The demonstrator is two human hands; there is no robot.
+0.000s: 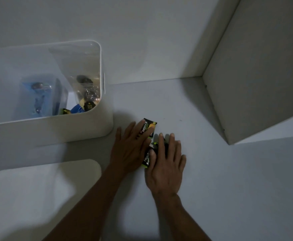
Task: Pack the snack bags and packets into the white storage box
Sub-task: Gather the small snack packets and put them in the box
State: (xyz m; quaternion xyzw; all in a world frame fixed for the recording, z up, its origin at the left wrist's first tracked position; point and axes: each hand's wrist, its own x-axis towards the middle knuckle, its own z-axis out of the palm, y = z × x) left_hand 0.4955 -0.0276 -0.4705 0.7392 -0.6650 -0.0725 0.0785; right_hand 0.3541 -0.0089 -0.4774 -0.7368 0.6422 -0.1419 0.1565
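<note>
While both hands lie flat with fingers spread, the left hand (131,150) presses on one shiny black packet (148,128) and the right hand (166,164) covers more black packets (147,159) on the smooth white shelf (211,171). Just to the left stands the white storage box (90,126), round-cornered and open, with snack bags (38,96) inside. Bare shelf lies open to the right, up to the side wall (255,75).

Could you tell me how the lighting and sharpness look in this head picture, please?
Head view: dim, greyish light; soft shadows fall beside the box and under both hands; the packets read sharply, while the lid at lower left looks soft; glare glints on wrappers inside the box.
</note>
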